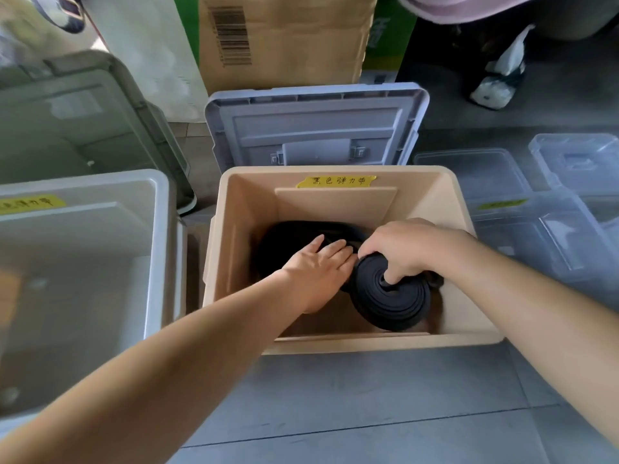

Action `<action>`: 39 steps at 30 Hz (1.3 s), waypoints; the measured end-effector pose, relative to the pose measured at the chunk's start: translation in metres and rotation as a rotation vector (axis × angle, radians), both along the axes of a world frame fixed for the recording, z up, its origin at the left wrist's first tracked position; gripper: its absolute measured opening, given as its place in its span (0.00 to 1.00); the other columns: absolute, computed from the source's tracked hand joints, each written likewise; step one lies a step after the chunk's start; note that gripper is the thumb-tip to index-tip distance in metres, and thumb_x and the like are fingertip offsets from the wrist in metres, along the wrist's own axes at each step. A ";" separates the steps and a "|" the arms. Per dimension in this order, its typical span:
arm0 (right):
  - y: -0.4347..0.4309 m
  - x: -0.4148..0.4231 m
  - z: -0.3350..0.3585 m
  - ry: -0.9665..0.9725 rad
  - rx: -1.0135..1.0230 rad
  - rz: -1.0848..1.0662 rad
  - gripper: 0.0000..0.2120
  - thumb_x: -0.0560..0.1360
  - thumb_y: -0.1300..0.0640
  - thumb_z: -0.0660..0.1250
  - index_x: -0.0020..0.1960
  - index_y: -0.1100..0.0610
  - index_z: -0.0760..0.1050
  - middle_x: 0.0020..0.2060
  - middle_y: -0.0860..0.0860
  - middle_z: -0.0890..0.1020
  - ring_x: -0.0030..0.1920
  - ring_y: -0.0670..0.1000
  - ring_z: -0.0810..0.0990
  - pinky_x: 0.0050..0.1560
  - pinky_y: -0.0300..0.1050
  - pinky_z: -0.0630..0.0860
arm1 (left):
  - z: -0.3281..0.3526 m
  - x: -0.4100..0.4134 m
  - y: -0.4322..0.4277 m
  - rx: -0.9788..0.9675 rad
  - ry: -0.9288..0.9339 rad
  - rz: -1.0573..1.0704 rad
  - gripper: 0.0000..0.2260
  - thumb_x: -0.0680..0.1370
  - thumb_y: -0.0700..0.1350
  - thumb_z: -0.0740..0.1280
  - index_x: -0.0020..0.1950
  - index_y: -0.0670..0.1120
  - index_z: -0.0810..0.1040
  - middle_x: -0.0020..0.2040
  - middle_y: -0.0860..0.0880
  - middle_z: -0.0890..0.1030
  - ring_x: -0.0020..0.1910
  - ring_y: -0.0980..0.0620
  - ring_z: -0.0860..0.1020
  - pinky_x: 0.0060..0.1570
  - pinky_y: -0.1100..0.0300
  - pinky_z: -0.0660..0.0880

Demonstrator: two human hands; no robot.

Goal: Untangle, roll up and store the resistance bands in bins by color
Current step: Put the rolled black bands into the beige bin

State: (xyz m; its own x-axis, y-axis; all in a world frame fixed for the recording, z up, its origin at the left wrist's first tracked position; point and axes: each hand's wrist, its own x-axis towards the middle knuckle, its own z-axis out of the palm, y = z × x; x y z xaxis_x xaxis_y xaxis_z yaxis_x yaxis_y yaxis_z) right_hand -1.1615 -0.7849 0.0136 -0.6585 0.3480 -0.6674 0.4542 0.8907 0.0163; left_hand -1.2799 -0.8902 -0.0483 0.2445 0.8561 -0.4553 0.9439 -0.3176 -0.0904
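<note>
A beige bin (231, 249) with a yellow label (336, 181) on its far rim stands on the floor in front of me. Both my hands reach into it. My right hand (407, 251) grips a rolled black resistance band (390, 299), fingers curled over its top and a finger in its centre. My left hand (318, 267) lies flat with straight fingers beside the roll, pressing on other black bands (288, 241) at the bin's bottom. Those bands are partly hidden by my hands.
A white bin (157, 209) with a yellow label stands at the left, a grey-green lidded crate (83, 112) behind it. A blue-grey lid (315, 125) leans behind the beige bin. Clear plastic boxes (542, 236) sit at the right. A cardboard box (284, 38) stands at the back.
</note>
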 end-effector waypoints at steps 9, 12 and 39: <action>0.004 0.013 -0.008 0.082 -0.068 -0.026 0.18 0.71 0.52 0.68 0.59 0.40 0.71 0.39 0.42 0.68 0.47 0.51 0.71 0.38 0.47 0.71 | -0.014 -0.011 0.008 -0.074 0.146 -0.207 0.19 0.80 0.44 0.57 0.72 0.53 0.64 0.71 0.44 0.62 0.73 0.44 0.57 0.73 0.39 0.44; 0.001 0.015 -0.012 0.074 0.043 0.044 0.21 0.73 0.50 0.67 0.64 0.40 0.68 0.47 0.48 0.69 0.52 0.54 0.73 0.40 0.47 0.67 | -0.008 -0.014 0.015 -0.112 0.142 -0.254 0.20 0.80 0.48 0.59 0.72 0.54 0.64 0.73 0.45 0.61 0.73 0.44 0.57 0.73 0.41 0.47; 0.020 0.027 -0.014 0.570 -0.155 -0.655 0.22 0.67 0.56 0.70 0.59 0.45 0.73 0.51 0.46 0.80 0.50 0.53 0.77 0.47 0.45 0.74 | -0.021 0.008 0.032 -0.093 -0.014 -0.029 0.20 0.74 0.58 0.61 0.63 0.50 0.72 0.64 0.48 0.74 0.65 0.48 0.69 0.66 0.56 0.62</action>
State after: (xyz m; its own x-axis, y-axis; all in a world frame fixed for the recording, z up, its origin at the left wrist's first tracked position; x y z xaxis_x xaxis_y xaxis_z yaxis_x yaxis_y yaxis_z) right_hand -1.1342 -0.7644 -0.0004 -0.6057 0.7049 -0.3690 0.7764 0.4222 -0.4679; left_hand -1.2721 -0.8581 -0.0697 0.2753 0.8028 -0.5289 0.9353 -0.3509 -0.0458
